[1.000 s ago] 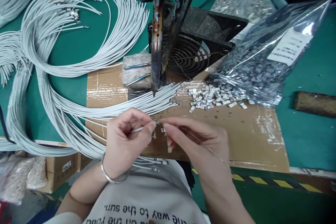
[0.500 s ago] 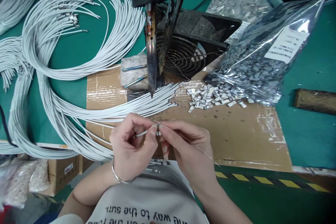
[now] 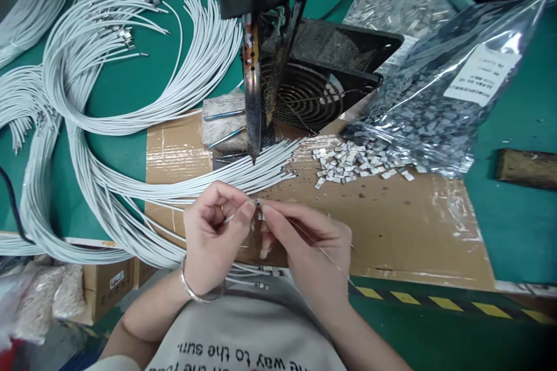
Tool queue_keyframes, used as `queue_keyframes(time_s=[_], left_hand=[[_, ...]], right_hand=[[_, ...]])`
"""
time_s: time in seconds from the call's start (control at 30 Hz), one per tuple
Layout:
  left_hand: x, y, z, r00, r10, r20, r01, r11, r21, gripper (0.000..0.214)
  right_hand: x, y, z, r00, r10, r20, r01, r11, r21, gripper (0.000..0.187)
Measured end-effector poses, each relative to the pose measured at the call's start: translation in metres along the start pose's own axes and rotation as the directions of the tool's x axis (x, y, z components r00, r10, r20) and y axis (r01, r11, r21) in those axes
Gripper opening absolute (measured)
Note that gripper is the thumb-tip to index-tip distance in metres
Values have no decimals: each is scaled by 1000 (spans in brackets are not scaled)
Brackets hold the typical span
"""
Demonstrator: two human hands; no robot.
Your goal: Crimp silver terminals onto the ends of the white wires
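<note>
My left hand (image 3: 217, 237) pinches a white wire (image 3: 228, 219) near its end between thumb and forefinger. Facing it, my right hand (image 3: 317, 243) is closed at the fingertips on a small connector piece (image 3: 260, 216), partly hidden by the fingers. A thin, solder-like strand (image 3: 333, 262) also passes through the right hand and trails toward the lower right. The fingertips of both hands almost meet over the cardboard (image 3: 391, 237). Just above them, a soldering iron (image 3: 252, 84) hangs tip down from a dark holder. Under its tip lies a bundle of white wires (image 3: 209, 182).
Loose small connectors (image 3: 348, 161) lie in a pile beside a clear bag of parts (image 3: 418, 98). A black fan (image 3: 304, 95) stands behind the iron. More coiled wires (image 3: 104, 122) spread on the left. A wooden block (image 3: 526, 168) is at the right.
My left fingertips have drawn slightly left, away from the right ones, so a narrow gap shows between them. The whole view has shifted a little.
</note>
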State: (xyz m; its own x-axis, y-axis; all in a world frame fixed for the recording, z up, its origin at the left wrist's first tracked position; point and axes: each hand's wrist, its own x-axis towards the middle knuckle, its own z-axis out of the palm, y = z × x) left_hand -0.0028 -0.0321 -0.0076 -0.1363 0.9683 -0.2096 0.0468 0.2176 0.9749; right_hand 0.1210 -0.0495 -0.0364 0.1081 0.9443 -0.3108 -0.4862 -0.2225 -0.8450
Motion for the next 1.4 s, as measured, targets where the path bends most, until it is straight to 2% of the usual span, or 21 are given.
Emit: queue_keyframes(time_s=[0.2, 0.43, 0.77, 1.17, 1.3, 1.4], left_hand=[[5, 3, -6, 994, -71, 83, 75, 996, -41, 11], [4, 12, -4, 994, -45, 103, 44, 999, 13, 13], [5, 14, -3, 994, -37, 100, 33, 998, 47, 15], [7, 14, -1, 996, -23, 90, 17, 998, 66, 15], [8, 16, 2, 997, -19, 80, 11, 995, 95, 15], [11, 15, 4, 998, -27, 58, 20, 994, 109, 14]], right_hand=[[10, -14, -14, 998, -59, -34, 57, 995, -79, 12], [14, -24, -12, 990, -117, 84, 134, 959, -249, 18], [16, -26, -16, 983, -122, 137, 154, 954, -257, 24], [18, -23, -16, 975, -160, 151, 198, 938, -284, 20], [15, -20, -18, 958, -255, 134, 288, 863, -415, 16], [13, -17, -24, 932, -330, 150, 361, 801, -477, 31]])
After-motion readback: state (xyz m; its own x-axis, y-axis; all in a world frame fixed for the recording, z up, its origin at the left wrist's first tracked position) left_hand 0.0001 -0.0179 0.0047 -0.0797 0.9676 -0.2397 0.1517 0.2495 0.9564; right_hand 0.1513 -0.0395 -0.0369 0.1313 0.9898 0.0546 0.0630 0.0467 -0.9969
